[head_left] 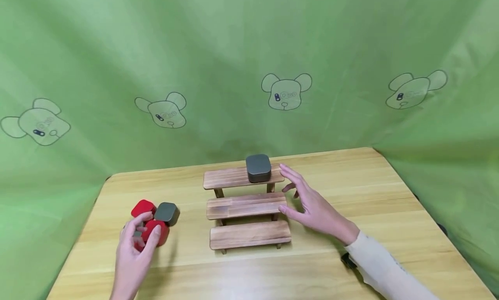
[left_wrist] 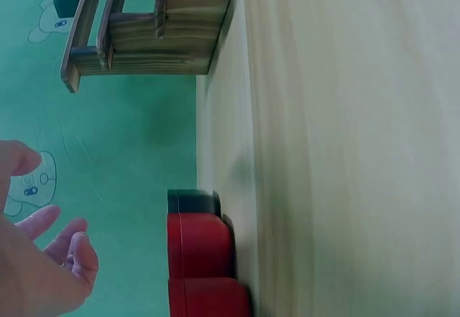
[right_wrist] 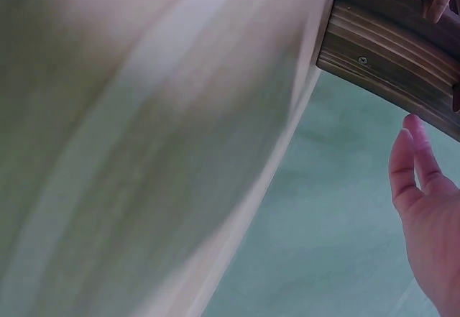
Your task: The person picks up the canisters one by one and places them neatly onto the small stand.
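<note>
A three-step wooden stand is in the middle of the head view, with a dark grey rounded box on its top step towards the right. My right hand is at the stand's right end, fingers and thumb spread, holding nothing; in the right wrist view its fingertips come close to the stand's side panel. To the left, my left hand hovers over a cluster of boxes, its fingers loosely bent. Beneath it are red boxes and a grey box. In the left wrist view, a gap separates that hand from the red boxes.
The light wooden table carries everything. A green curtain with printed bear heads hangs behind and at both sides. A small black item shows at the right sleeve's cuff.
</note>
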The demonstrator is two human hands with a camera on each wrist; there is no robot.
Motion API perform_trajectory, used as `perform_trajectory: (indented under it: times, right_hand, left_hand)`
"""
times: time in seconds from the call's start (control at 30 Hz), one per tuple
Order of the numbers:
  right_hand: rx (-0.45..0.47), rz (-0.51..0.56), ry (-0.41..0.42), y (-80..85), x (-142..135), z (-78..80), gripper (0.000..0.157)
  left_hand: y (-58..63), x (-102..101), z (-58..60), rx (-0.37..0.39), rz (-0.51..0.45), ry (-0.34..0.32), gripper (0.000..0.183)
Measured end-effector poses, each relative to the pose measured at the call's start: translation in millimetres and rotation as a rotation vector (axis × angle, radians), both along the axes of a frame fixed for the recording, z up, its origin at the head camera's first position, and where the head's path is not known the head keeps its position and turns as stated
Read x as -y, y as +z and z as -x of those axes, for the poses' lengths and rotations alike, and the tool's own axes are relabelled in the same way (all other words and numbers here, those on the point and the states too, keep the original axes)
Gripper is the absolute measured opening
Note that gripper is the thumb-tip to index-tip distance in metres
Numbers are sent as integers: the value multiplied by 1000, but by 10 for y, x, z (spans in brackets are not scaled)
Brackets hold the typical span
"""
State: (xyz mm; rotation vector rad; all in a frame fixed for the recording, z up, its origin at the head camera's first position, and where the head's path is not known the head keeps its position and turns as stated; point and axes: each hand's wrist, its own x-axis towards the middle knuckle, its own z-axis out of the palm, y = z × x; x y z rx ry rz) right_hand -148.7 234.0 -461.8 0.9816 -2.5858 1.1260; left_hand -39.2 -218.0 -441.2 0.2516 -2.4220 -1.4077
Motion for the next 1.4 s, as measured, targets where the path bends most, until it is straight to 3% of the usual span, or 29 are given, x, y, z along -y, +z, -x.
perform_trajectory:
  times: [0.37,0.67,0.97,1.4]
  right_hand:
    - [18,1,-2,-37,3,-18,98]
    - [27,-4,12,-7,74,-19,98]
    - [13,3,7,-15,45,-51,98]
    - [-22,-43,-3,31,4,-31,99]
  left_hand:
    - [-105,89,-103,-6,25,103,45]
    - [-157,289,-239,145,70,171,61]
    - [-292,355,-266,147,50,297,58]
    - [-385,354,-232,297,50,369,75]
